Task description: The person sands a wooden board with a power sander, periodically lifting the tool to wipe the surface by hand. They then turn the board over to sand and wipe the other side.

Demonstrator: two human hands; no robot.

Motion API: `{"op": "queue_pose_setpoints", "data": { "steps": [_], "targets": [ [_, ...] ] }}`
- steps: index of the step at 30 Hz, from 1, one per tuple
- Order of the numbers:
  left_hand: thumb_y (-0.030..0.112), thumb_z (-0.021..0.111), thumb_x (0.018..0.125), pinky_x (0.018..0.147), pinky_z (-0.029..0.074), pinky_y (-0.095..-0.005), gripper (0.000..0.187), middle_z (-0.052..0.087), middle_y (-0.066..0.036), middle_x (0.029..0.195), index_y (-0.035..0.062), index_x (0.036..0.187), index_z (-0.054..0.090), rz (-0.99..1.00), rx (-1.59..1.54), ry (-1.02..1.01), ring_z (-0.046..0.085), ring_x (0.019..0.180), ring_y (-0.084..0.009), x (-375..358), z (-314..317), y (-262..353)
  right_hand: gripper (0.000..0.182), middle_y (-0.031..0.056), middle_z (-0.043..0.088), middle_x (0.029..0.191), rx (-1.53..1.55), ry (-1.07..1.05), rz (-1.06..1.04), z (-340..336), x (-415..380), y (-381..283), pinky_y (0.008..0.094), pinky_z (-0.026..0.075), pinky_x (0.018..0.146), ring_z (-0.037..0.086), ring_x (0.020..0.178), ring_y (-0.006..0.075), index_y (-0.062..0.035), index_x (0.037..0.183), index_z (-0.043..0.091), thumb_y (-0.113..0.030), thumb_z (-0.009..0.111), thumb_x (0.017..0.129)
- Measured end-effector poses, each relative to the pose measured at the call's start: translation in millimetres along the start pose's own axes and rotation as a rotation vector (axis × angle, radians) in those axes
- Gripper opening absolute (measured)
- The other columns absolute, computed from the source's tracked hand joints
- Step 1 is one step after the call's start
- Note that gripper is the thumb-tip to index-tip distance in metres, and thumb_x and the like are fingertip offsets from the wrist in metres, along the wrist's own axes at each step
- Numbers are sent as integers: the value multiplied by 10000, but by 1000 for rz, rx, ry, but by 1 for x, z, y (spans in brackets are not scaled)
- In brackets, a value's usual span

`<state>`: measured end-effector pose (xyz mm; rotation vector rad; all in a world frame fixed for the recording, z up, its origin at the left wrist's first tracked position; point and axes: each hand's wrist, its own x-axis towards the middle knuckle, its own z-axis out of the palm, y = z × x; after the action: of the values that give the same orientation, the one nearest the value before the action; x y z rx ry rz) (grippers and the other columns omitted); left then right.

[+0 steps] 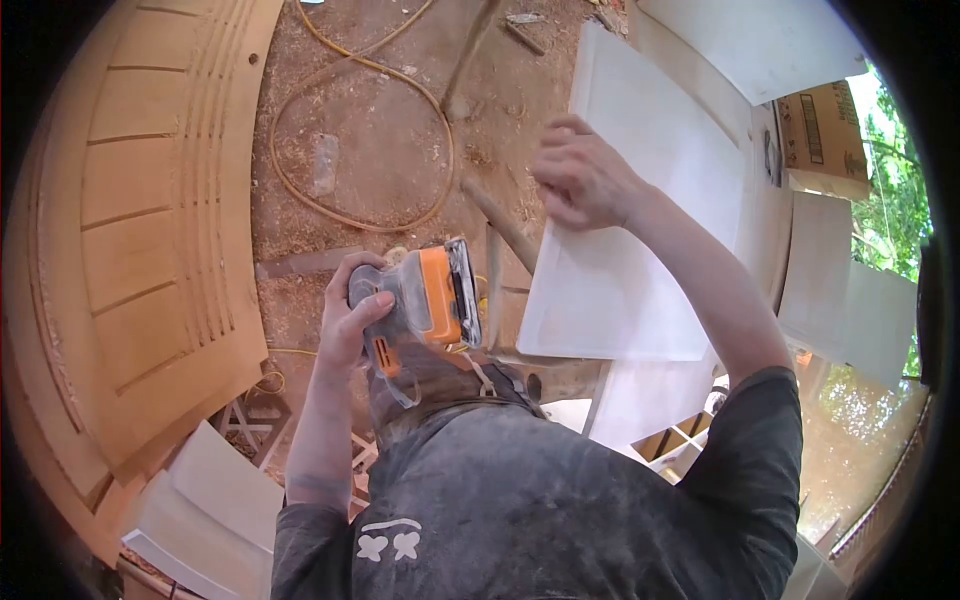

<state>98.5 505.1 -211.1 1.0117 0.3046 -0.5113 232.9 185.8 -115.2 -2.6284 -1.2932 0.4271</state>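
My left hand (352, 308) is wrapped round an orange and grey power sander (425, 298), held in front of my body with its flat pad turned to the right. My right hand (580, 178) is raised over the left edge of a white panel (650, 230), its fingers curled; whether anything is in them is hidden. The panel lies at a tilt below my right forearm.
Wooden door panels (150, 220) with grooves stand at the left. A yellow hose (275, 150) loops over the dusty floor. More white panels (215, 500) lie at the lower left. A cardboard box (825, 140) is at the upper right.
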Motion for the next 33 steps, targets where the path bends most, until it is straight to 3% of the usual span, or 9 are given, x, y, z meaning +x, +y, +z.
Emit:
{"op": "queue_pose_setpoints", "data": {
  "steps": [1, 4, 6, 8, 10, 16, 23, 33],
  "targets": [
    [223, 788, 694, 761, 455, -259, 520, 576, -36, 935, 44, 1128, 564, -19, 2, -6, 561, 835, -120, -2, 7, 6, 198, 133, 618, 1072, -46, 85, 118, 6, -12, 2, 461, 326, 1092, 543, 1119, 304, -64, 948, 589, -212, 600, 818],
    [226, 784, 708, 760, 457, -260, 510, 584, -36, 935, 42, 1128, 563, 16, 79, -26, 559, 839, -111, -2, 6, 0, 546, 169, 402, 1458, -190, 372, 405, 14, -54, -11, 491, 247, 1141, 336, 1387, 322, -86, 1359, 456, -322, 606, 890],
    [227, 788, 719, 759, 457, -260, 496, 589, -28, 933, 43, 1123, 567, 4, 87, -50, 556, 847, -104, -7, 10, 4, 764, 158, 183, 1590, -228, 414, 707, 24, -107, 0, 523, 175, 1166, 170, 1472, 338, -114, 1524, 225, -409, 590, 922],
    [227, 794, 728, 761, 455, -260, 486, 590, -20, 930, 45, 1119, 571, 12, 122, -71, 552, 855, -96, -15, 11, 3, 763, 159, 157, 1603, -254, 516, 889, 36, -156, 4, 566, 129, 1170, 144, 1480, 359, -121, 1539, 202, -465, 540, 948],
    [225, 801, 733, 764, 452, -257, 479, 589, -11, 925, 47, 1117, 576, 34, 196, -106, 546, 863, -88, -20, 11, 0, 774, 153, 141, 1610, -125, 375, 1174, 80, -204, 10, 599, 105, 1162, 122, 1484, 368, -145, 1553, 167, -540, 476, 962],
    [259, 808, 733, 788, 441, -258, 484, 575, -8, 929, 48, 1105, 582, 18, 348, -244, 532, 876, -93, -26, 32, 13, 740, 136, 119, 1622, -104, 386, 1181, 71, -192, -7, 639, 105, 1136, 97, 1490, 375, -221, 1562, 181, -626, 363, 969],
    [310, 834, 733, 823, 453, -287, 495, 597, -23, 943, 60, 1082, 587, 3, 444, -251, 554, 897, -116, -9, 43, 20, 869, 182, 80, 1616, -79, 316, 1232, 67, -174, -25, 729, 93, 1075, 70, 1475, 439, -190, 1561, 167, -692, 433, 904],
    [271, 823, 715, 754, 454, -263, 460, 580, -6, 871, 57, 1048, 590, 112, 514, -274, 544, 835, -96, 131, 86, 65, 999, 220, 26, 1609, -29, 241, 1203, 57, -172, -24, 760, 96, 1047, 30, 1459, 495, -150, 1564, 146, -797, 385, 841]
  ]
}}
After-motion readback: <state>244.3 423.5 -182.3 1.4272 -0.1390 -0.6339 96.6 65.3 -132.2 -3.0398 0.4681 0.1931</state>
